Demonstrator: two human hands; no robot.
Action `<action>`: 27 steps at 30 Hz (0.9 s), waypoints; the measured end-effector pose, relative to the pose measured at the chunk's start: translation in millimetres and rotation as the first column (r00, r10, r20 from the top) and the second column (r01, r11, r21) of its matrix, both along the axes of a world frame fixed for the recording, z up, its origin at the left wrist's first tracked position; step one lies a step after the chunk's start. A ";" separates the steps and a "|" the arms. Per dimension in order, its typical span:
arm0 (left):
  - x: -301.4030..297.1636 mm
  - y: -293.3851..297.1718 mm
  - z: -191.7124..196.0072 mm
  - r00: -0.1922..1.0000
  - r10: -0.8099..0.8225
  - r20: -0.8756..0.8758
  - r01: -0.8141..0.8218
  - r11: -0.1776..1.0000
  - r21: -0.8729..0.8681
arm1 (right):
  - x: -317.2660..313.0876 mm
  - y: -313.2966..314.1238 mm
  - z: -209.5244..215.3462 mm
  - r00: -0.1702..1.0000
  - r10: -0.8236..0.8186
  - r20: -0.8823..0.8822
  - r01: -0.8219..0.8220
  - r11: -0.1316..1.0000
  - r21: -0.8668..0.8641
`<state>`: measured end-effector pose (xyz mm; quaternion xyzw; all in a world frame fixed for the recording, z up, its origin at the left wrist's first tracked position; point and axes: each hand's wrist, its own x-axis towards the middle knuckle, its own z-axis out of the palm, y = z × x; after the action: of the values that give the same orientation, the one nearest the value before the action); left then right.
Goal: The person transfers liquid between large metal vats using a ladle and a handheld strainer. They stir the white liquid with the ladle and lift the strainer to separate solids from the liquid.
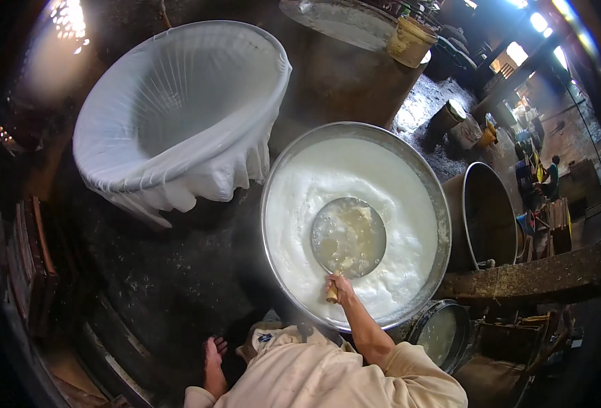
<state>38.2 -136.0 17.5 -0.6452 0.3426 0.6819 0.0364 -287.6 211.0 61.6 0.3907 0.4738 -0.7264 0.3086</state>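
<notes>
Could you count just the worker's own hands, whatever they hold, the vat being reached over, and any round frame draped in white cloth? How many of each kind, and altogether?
Hands: 2 (left hand, right hand)
Held tools: 1 (round scoop, by its handle)
Vats: 1 (metal vat)
Draped frames: 1 (cloth-draped frame)
Total: 5

Your right hand [342, 289] is gripping the wooden handle [331, 296] of 1 round dipper [349, 238], which is resting amid white liquid [395, 183] in a wide metal vat [444, 251]. Bubbly, cloudy liquid [338, 248] is lying in the dipper. Your left hand [214, 350] is hanging empty, apart from the vat. 1 white cloth [178, 146] is draping over a round rim, upper left.
</notes>
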 end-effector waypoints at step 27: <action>-126.5 13.1 26.2 0.878 -0.474 -0.057 0.460 0.872 -0.165 | 9.5 328.0 150.5 0.706 0.452 -0.545 0.545 0.145 0.826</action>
<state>-88.3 -122.9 43.7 -0.5105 0.5390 0.6560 0.1362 -278.1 539.0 212.2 0.1964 0.8877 -0.3252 -0.2601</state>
